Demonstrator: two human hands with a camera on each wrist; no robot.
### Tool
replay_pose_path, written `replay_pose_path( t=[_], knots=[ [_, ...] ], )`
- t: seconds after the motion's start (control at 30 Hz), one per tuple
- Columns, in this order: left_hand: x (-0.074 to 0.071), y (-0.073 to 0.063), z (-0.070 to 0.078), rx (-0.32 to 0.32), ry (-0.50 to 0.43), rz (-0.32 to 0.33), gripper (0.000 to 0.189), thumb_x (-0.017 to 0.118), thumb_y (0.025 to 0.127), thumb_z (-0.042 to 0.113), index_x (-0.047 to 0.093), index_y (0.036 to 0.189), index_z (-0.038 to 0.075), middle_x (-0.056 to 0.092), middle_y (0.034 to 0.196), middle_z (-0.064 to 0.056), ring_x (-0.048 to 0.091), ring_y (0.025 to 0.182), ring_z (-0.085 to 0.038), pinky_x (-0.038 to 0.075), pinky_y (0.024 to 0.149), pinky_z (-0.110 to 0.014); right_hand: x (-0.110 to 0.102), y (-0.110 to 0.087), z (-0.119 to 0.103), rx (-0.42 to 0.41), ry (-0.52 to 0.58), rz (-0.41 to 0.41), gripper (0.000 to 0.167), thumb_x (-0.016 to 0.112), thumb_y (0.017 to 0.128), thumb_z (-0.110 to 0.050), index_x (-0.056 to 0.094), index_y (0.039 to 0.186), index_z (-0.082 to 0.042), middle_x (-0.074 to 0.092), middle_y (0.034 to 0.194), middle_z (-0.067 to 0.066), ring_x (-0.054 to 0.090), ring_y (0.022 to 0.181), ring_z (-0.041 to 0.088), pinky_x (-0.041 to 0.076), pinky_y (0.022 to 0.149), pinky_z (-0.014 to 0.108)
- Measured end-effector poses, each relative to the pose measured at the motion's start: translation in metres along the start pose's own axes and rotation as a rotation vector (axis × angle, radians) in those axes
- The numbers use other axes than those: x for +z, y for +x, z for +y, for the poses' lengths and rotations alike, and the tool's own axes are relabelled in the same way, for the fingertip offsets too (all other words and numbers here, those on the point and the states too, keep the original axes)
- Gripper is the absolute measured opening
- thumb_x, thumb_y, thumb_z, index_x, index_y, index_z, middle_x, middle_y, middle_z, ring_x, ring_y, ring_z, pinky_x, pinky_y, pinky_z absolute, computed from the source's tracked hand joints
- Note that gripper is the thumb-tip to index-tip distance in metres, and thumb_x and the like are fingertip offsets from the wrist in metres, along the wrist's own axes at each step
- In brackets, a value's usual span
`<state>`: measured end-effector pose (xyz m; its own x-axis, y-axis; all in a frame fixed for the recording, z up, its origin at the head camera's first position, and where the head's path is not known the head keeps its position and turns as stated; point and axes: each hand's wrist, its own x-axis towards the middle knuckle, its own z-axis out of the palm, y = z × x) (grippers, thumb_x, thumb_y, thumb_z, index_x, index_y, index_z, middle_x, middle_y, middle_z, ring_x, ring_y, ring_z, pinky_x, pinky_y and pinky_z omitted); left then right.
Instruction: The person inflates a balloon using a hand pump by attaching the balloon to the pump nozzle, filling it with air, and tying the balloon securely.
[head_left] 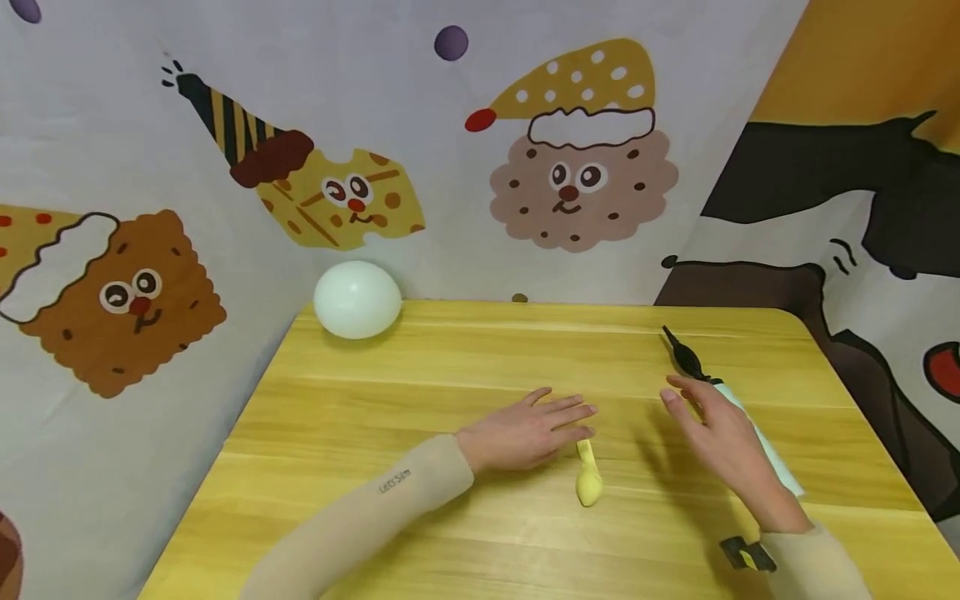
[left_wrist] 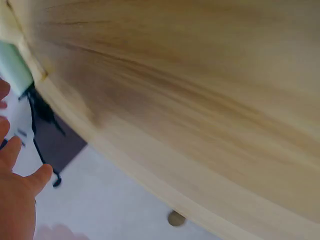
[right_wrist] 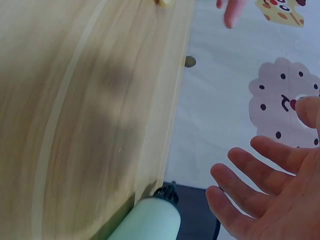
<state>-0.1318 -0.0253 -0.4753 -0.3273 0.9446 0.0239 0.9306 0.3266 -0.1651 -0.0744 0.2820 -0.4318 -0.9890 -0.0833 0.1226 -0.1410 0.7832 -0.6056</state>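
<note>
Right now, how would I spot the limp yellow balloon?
On the yellow wood table, find the bare left hand over the middle. On the near side of its fingertips lies a yellow balloon with a narrow neck and rounded end. Unlike the pale, round, inflated balloon at the far left corner or the long mint-green pump by the right hand, it is limp and yellow.

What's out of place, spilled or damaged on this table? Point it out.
Nothing stands out: I see no spill or damage. The yellow balloon looks limp, but probably just uninflated. The rounded pale balloon sits at the table's far left corner, and the pump lies slanted on the right; neither seems amiss.
</note>
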Motion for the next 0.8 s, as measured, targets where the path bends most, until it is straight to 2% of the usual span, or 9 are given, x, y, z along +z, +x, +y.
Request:
replay_pose_path(
  t=[0.1, 0.2, 0.27, 0.37, 0.47, 0.63, 0.73, 0.8],
  knots=[
    [0.004, 0.012, 0.006, 0.044, 0.032, -0.079, 0.049, 0.041, 0.114, 0.027, 0.033, 0.163, 0.029, 0.012, 0.173, 0.004, 0.009, 0.158, -0.017, 0.019, 0.125, -0.053, -0.003, -0.002, 0.005, 0.007, -0.002, 0.003, 0.055, 0.047, 0.111, -0.040, 0.052, 0.148, -0.001, 0.054, 0.143, 0.028, 0.055, 0.122, 0.049, 0.048, 0.088, 0.066],
    [0.007, 0.022, 0.013, 0.080, 0.051, -0.142, 0.050, 0.036, 0.115, 0.024, 0.029, 0.164, 0.030, 0.008, 0.173, 0.005, 0.006, 0.159, -0.017, 0.017, 0.125, -0.055, -0.006, -0.002, 0.009, 0.018, -0.001, 0.002, 0.054, 0.047, 0.111, -0.040, 0.052, 0.147, -0.001, 0.055, 0.141, 0.028, 0.055, 0.121, 0.050, 0.048, 0.088, 0.066],
    [0.009, 0.027, 0.017, 0.093, 0.024, -0.165, 0.050, 0.036, 0.114, 0.023, 0.029, 0.163, 0.032, 0.010, 0.173, 0.007, 0.006, 0.158, -0.016, 0.018, 0.125, -0.053, -0.008, -0.003, 0.011, 0.023, 0.004, 0.003, 0.054, 0.047, 0.111, -0.040, 0.052, 0.147, -0.001, 0.054, 0.142, 0.029, 0.055, 0.121, 0.051, 0.047, 0.088, 0.067],
    [0.012, 0.031, 0.021, 0.112, -0.014, -0.171, 0.047, 0.040, 0.114, 0.026, 0.038, 0.160, 0.032, 0.023, 0.170, 0.009, 0.016, 0.157, -0.014, 0.023, 0.124, -0.050, -0.009, -0.003, 0.012, 0.018, 0.011, 0.006, 0.053, 0.048, 0.111, -0.040, 0.053, 0.146, -0.001, 0.054, 0.143, 0.028, 0.054, 0.122, 0.050, 0.047, 0.089, 0.066],
    [0.013, 0.033, 0.022, 0.127, -0.039, -0.150, 0.041, 0.044, 0.113, 0.028, 0.051, 0.152, 0.032, 0.038, 0.163, 0.010, 0.028, 0.153, -0.012, 0.028, 0.123, -0.046, -0.008, -0.002, 0.013, 0.012, 0.011, 0.007, 0.051, 0.047, 0.111, -0.039, 0.055, 0.145, -0.001, 0.055, 0.142, 0.027, 0.055, 0.121, 0.050, 0.048, 0.089, 0.065],
    [0.013, 0.033, 0.021, 0.124, -0.088, -0.055, 0.027, 0.054, 0.109, 0.030, 0.070, 0.131, 0.027, 0.061, 0.143, 0.012, 0.049, 0.139, -0.007, 0.031, 0.122, -0.041, -0.006, -0.002, 0.015, 0.019, 0.006, 0.009, 0.051, 0.046, 0.111, -0.039, 0.056, 0.144, -0.001, 0.056, 0.142, 0.026, 0.056, 0.121, 0.049, 0.048, 0.090, 0.064],
    [0.013, 0.029, 0.017, 0.067, -0.176, 0.019, 0.021, 0.057, 0.108, 0.030, 0.072, 0.122, 0.024, 0.070, 0.125, 0.014, 0.062, 0.119, -0.002, 0.039, 0.116, -0.034, -0.006, -0.001, 0.016, 0.021, 0.008, 0.006, 0.052, 0.046, 0.112, -0.040, 0.056, 0.144, -0.001, 0.054, 0.144, 0.027, 0.055, 0.122, 0.050, 0.048, 0.089, 0.065],
    [0.013, 0.024, 0.013, -0.017, -0.306, 0.070, 0.017, 0.059, 0.108, 0.028, 0.071, 0.117, 0.021, 0.073, 0.112, 0.013, 0.065, 0.099, 0.002, 0.047, 0.104, -0.024, -0.006, 0.000, 0.016, 0.023, 0.012, 0.005, 0.052, 0.045, 0.112, -0.040, 0.055, 0.145, -0.001, 0.053, 0.145, 0.027, 0.054, 0.122, 0.052, 0.047, 0.089, 0.066]
  ],
)
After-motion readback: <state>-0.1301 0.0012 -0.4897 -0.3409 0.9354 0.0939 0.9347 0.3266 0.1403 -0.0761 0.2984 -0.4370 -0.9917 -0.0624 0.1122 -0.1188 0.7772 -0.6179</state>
